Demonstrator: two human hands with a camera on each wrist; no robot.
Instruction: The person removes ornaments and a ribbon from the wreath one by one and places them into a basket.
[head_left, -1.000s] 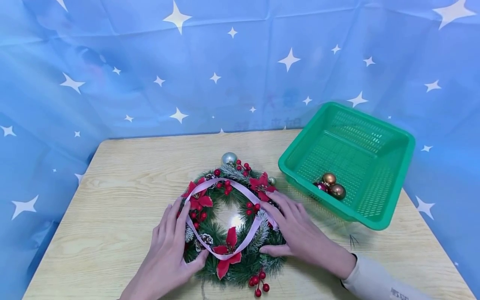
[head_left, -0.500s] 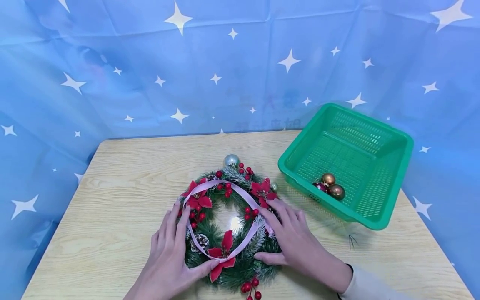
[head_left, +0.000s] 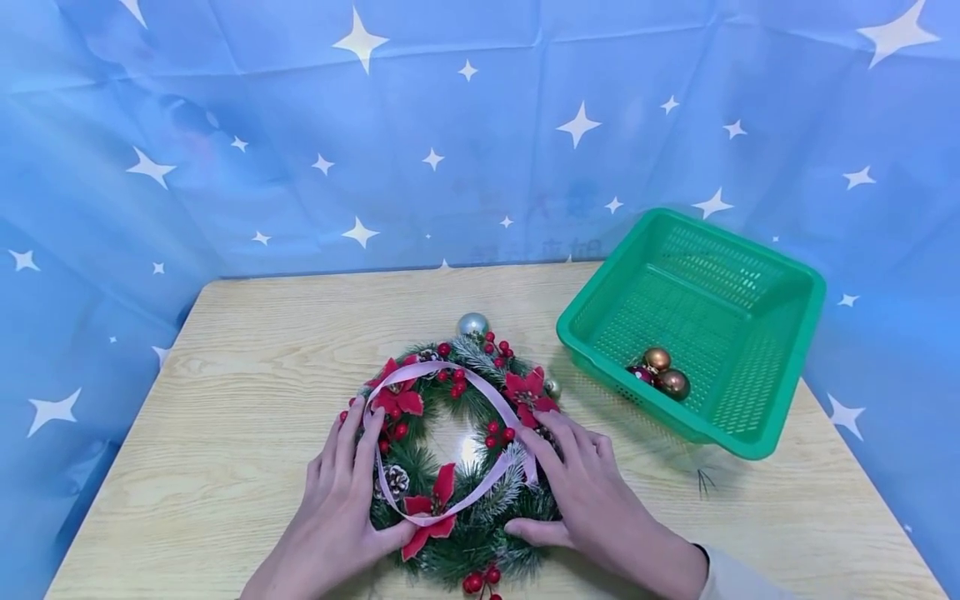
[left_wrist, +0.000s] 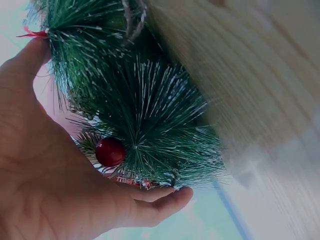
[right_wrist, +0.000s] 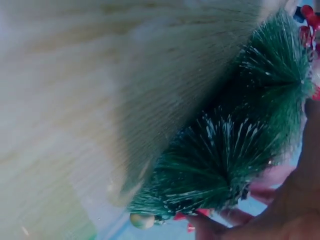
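Observation:
A green Christmas wreath (head_left: 468, 546) lies on the table, trimmed with red poinsettias (head_left: 527, 393), red berries, pinecones (head_left: 393, 479) and frosted sprigs. A pink ribbon (head_left: 483, 387) loops over its top. At its far rim sits a silver-blue ball (head_left: 473, 325). My left hand (head_left: 333, 508) grips the wreath's left side, thumb at the near poinsettia and fingers spread over the outer edge. On the other side my right hand (head_left: 596, 492) holds the right rim, fingers by the right poinsettia. Close up, the left wrist view shows a red berry (left_wrist: 110, 152) among the needles beside the palm.
A green plastic basket (head_left: 573, 329) stands at the right rear of the table, with copper-brown balls (head_left: 673, 383) and a dark magenta one (head_left: 642, 373) inside. A small dark sprig (head_left: 705, 482) lies in front of it. A blue star-patterned cloth (head_left: 420, 100) hangs behind.
The wreath has turned a little clockwise between both hands: the silver-blue ball shifted right, while the near poinsettia and bottom berries shifted left. The basket looks unmoved.

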